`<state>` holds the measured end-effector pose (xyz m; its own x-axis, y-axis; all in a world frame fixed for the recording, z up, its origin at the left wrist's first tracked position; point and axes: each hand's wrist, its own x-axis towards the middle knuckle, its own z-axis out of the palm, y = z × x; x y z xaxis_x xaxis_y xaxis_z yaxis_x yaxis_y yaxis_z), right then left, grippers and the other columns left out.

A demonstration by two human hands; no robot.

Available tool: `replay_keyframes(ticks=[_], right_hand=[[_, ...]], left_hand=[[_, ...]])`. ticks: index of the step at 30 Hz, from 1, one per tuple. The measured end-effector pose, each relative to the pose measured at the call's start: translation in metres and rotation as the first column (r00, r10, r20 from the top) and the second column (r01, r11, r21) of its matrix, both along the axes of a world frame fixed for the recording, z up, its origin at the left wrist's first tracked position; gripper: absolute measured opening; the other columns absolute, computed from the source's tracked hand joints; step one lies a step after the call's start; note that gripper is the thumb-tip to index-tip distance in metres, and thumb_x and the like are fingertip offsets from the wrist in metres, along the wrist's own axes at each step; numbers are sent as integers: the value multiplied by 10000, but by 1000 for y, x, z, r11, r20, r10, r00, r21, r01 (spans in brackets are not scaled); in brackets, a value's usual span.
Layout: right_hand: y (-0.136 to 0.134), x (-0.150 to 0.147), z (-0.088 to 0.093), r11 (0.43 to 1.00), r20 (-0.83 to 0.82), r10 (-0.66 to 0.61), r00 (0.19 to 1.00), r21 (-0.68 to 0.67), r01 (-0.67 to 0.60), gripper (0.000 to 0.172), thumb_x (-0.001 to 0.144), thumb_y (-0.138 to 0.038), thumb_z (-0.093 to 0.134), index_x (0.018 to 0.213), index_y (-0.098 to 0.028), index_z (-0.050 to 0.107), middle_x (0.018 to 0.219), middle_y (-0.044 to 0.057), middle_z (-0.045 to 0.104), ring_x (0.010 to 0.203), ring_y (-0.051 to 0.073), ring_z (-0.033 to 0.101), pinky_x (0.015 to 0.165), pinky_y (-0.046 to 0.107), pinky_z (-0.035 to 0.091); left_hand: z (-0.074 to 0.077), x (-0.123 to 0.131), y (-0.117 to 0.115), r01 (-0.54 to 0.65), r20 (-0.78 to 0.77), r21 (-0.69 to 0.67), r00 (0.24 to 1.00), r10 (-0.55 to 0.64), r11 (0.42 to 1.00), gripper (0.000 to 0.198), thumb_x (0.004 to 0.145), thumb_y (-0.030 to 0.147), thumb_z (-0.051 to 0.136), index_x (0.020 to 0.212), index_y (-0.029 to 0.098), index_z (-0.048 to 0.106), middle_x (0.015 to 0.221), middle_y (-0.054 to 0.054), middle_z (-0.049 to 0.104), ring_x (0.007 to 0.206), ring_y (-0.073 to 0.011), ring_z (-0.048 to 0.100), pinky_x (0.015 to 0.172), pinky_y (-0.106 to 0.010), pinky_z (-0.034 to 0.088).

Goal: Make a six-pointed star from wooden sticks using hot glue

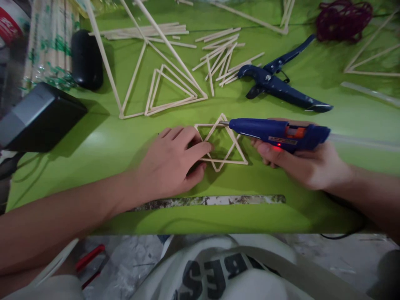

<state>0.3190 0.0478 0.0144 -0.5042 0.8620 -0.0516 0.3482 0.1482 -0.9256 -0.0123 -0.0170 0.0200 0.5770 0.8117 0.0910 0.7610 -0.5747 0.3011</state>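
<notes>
A six-pointed star made of thin wooden sticks [229, 161] lies on the green table, two triangles crossed over each other. My left hand [179, 160] rests on its left side, thumb and index finger closed around the sticks there; the fingers cover that corner. A blue hot glue gun [259, 127] with a glowing red light is gripped in my right hand [300, 160]. Its metal nozzle points left and meets the sticks near the star's top point. From the back of the gun a clear glue stick [359, 141] sticks out to the right.
Larger stick triangles [134, 79] stand behind the star, beside loose cut sticks [218, 54]. Dark blue cutters [281, 85] lie at back right, near purple cord [343, 20]. A black box [46, 118], a dark case [87, 60] and bundled sticks [51, 41] sit left. A flat strip [243, 200] lies in front.
</notes>
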Motion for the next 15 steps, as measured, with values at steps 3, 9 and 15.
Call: replay_keyframes(ticks=[3,9,15], right_hand=[[0,-2,2,998,53,17,998,59,-20,293,1112,-481,848,936,-266,754,769,17,696,658,188,588,582,383,456],[1,-4,5,998,63,30,998,45,-33,326,1104,-460,846,888,-268,695,763,16,686,662,191,588,606,398,432],[1,-6,9,999,30,7,1000,-46,-6,314,1041,-412,931,872,-262,713,745,10,660,656,187,573,589,386,376]], left_hand=[[0,0,0,0,-2,5,1000,0,1000,358,1115,275,603,1397,188,806,1238,-161,745,1105,-343,740,933,-508,634],[0,-1,0,13,10,19,1000,-13,1000,365,1111,258,584,1379,168,814,1229,-170,749,1093,-350,747,905,-517,639],[-1,0,0,11,8,30,1000,-12,999,358,1121,265,589,1383,170,814,1228,-170,752,1079,-345,741,893,-509,636]])
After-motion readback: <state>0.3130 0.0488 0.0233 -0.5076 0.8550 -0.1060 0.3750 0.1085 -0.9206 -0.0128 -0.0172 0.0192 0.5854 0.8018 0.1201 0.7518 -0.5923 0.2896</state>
